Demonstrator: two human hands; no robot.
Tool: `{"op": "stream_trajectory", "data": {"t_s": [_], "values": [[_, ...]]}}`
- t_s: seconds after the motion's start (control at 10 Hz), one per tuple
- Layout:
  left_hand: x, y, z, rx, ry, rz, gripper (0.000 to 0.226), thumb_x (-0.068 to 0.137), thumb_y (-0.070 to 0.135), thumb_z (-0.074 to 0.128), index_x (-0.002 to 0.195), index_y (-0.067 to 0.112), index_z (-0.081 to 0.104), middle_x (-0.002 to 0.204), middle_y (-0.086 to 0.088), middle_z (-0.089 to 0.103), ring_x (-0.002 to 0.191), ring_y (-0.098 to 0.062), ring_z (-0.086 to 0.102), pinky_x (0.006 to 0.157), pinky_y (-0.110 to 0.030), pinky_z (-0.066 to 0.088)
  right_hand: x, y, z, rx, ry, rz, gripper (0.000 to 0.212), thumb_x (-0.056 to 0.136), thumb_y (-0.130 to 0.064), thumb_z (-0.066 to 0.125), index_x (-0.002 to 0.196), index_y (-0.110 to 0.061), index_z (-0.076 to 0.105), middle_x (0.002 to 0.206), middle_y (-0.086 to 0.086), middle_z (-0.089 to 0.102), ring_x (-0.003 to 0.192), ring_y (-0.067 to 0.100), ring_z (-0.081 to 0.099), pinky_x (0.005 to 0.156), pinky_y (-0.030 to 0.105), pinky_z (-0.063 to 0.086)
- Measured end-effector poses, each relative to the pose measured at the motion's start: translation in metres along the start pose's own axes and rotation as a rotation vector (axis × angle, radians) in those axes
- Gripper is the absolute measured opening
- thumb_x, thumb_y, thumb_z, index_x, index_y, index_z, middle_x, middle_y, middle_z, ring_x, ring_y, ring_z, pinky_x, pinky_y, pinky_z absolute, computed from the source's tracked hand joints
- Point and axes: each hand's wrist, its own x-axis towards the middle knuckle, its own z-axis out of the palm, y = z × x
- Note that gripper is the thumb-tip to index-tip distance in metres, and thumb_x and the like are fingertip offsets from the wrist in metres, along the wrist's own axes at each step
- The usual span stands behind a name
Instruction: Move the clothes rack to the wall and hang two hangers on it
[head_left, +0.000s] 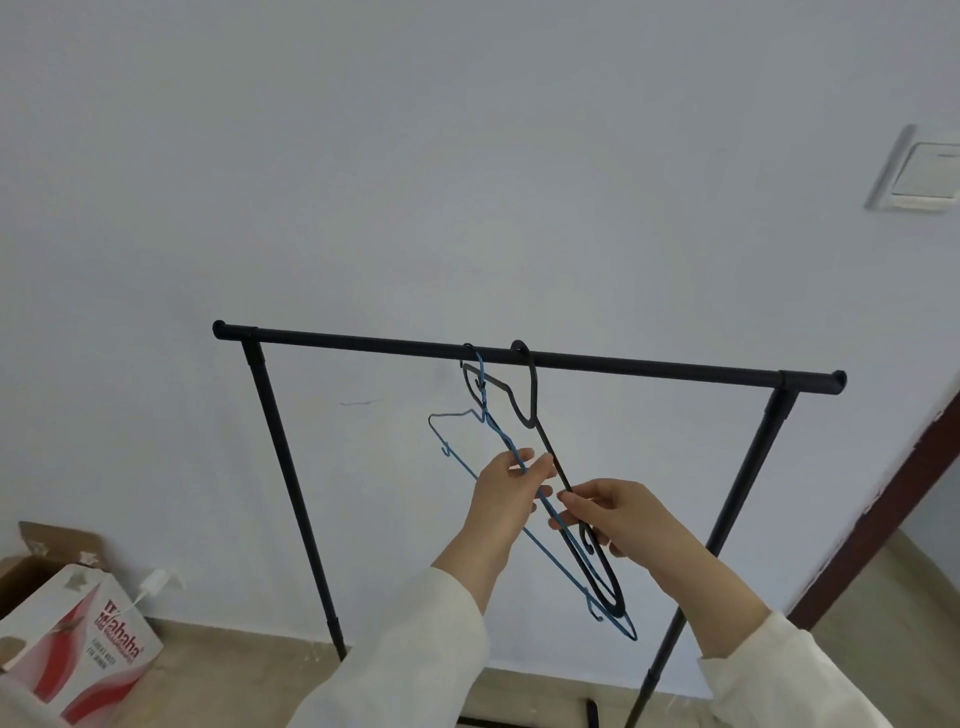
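A black clothes rack (623, 360) stands close to the white wall, its top bar running across the middle of the view. Two hangers have their hooks over the bar near its middle: a thin blue hanger (558, 564) and a black hanger (597, 571) just right of it. Both are tilted toward me. My left hand (511, 488) pinches the blue hanger's upper arm. My right hand (613, 512) holds the black hanger's arm at the fingertips. Both forearms wear cream sleeves.
An opened cardboard box with red and white print (78, 639) stands on the floor at the lower left, with a white plug (156, 579) behind it. A light switch (919, 174) is on the wall at the upper right. A dark brown door frame (883, 514) runs down the right side.
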Motion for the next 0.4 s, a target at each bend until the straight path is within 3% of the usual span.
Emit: {"op": "stream_trajectory", "data": {"t_s": [0.1,0.2,0.3,0.4], "values": [[-0.007,-0.006,-0.005,0.027,0.047,-0.044,0.050,0.086,0.036,0.054,0.129,0.012,0.045,0.115,-0.006,0.062,0.102,-0.018,0.060,0.091,-0.032,0.048,-0.006,0.002,0.003,-0.001,0.031,-0.009,0.011,0.085,-0.029,0.058,0.092,-0.022,0.061,0.081,-0.011,0.070,0.050,-0.005,0.055,0.045,0.008,0.037],[-0.014,-0.010,-0.013,0.044,0.158,-0.050,0.058,0.085,0.038,0.055,0.135,0.014,0.037,0.137,-0.007,0.048,0.123,-0.023,0.047,0.103,-0.034,0.038,-0.014,0.002,0.006,0.011,0.084,-0.011,0.028,0.083,-0.032,0.061,0.107,-0.020,0.058,0.093,-0.008,0.062,0.076,0.009,0.060,0.065,0.018,0.040],[-0.024,-0.013,-0.022,0.028,0.268,0.020,0.053,0.086,0.034,0.055,0.133,0.016,0.038,0.142,-0.006,0.041,0.121,-0.020,0.044,0.093,-0.028,0.034,-0.022,0.002,0.011,0.053,0.191,-0.044,0.033,0.081,-0.032,0.063,0.111,-0.019,0.057,0.100,-0.007,0.059,0.094,0.014,0.057,0.081,0.025,0.036],[-0.032,-0.010,-0.027,-0.002,0.319,0.109,0.043,0.086,0.029,0.055,0.127,0.018,0.044,0.137,-0.004,0.043,0.106,-0.010,0.043,0.087,-0.025,0.033,-0.030,-0.003,0.016,0.173,0.283,-0.075,0.034,0.081,-0.030,0.063,0.111,-0.017,0.056,0.100,-0.006,0.060,0.084,0.007,0.055,0.071,0.020,0.037]]}}
